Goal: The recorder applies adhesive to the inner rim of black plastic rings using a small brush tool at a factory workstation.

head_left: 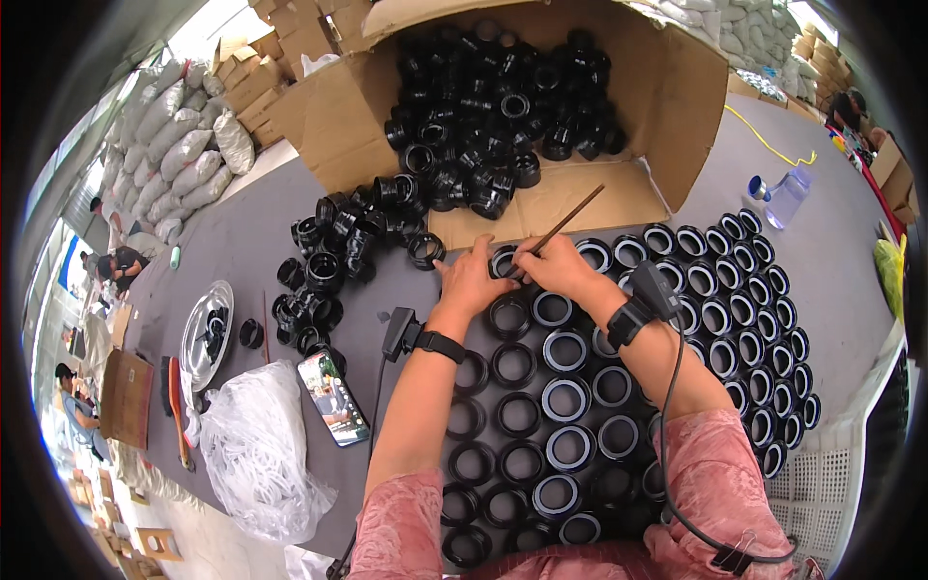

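My right hand (556, 265) grips a thin brown stick (572, 218), slanting up to the right, its lower end down by a black ring fitting (502, 261). That fitting stands on the table between my hands. My left hand (471, 278) is closed at its left side, thumb and fingers steadying it; my fingers partly hide the contact. Rows of black rings (515, 363) lie below and to the right of my hands, many with a pale inner band (566, 350). Just left of my left hand sits a loose black fitting (425, 249).
A cardboard box (677, 116) on its side spills black fittings (324, 271) onto the grey table (227, 253). At left are a metal tray (190, 356), a plastic bag (253, 454), a phone (333, 396) and a brush (176, 411). A bottle (788, 198) stands far right; a white crate (812, 483) is lower right.
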`<state>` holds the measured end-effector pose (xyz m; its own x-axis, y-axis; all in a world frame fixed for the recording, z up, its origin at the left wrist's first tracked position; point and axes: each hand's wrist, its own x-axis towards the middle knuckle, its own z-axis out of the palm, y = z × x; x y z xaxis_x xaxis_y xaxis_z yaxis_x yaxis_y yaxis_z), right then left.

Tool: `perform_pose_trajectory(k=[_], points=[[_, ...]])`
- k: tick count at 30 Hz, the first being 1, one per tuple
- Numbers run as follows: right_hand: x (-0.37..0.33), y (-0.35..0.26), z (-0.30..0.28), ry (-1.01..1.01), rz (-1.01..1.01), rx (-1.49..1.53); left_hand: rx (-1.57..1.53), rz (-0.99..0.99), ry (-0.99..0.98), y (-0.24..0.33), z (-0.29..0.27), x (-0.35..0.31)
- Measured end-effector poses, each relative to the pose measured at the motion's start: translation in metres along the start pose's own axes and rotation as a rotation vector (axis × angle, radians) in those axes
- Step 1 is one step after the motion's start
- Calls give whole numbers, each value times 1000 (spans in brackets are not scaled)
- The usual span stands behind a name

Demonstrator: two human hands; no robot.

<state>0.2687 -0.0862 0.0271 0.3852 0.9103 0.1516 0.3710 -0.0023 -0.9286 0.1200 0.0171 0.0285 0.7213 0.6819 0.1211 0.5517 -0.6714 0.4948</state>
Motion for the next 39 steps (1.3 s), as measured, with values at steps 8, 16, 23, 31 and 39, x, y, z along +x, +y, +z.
perform_pose_trajectory(k=[8, 16, 23, 31, 39], points=[[-69, -38, -79, 251, -80, 80, 47, 138, -56, -2, -3, 15], [-132, -36, -124, 312, 25, 296, 569, 433, -19, 34, -27, 18], [-103, -5, -104, 245, 19, 297, 193, 274, -349, 26, -14, 27], [-44, 3, -53, 234, 9, -24, 122, 387, -148, 40, 1, 21], [-30, 20, -34, 182, 42, -69, 96, 301, -258, 38, 3, 21]])
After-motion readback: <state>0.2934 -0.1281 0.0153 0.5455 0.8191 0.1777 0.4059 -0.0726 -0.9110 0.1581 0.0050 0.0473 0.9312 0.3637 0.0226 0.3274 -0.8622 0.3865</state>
